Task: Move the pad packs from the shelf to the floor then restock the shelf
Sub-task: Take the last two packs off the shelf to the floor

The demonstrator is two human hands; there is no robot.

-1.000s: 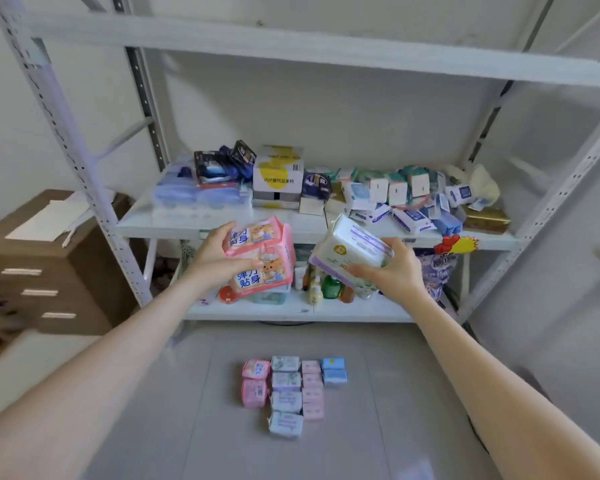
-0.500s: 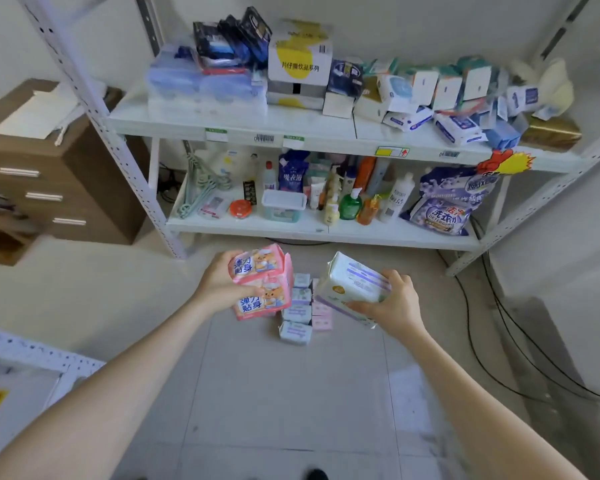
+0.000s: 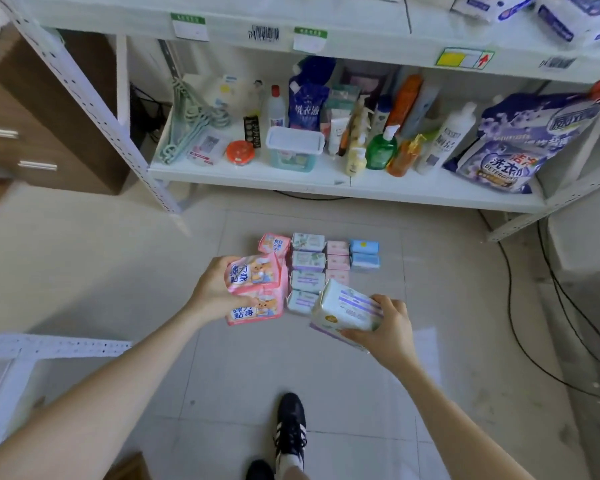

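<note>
My left hand (image 3: 212,293) grips two stacked pink pad packs (image 3: 257,289) just above the floor. My right hand (image 3: 385,330) holds a white and purple pad pack (image 3: 347,306), tilted, to the right of them. Behind both hands several pad packs (image 3: 321,265) lie in rows on the tiled floor: a pink one at the left, pale green and purple ones, small pink ones, two blue ones at the right. The white shelf (image 3: 326,181) stands beyond them, and its upper board (image 3: 361,39) runs along the top edge.
The lower shelf board carries bottles (image 3: 381,147), a lidded plastic tub (image 3: 293,148), green hangers (image 3: 187,123) and a purple detergent bag (image 3: 506,147). A brown drawer cabinet (image 3: 49,133) stands at the left. Black cables (image 3: 534,323) trail on the right. My shoe (image 3: 290,431) is below.
Both hands have come down from shelf height to just above the floor, carrying their packs. The view has tilted down, so the rows of packs on the floor lie right behind the hands.
</note>
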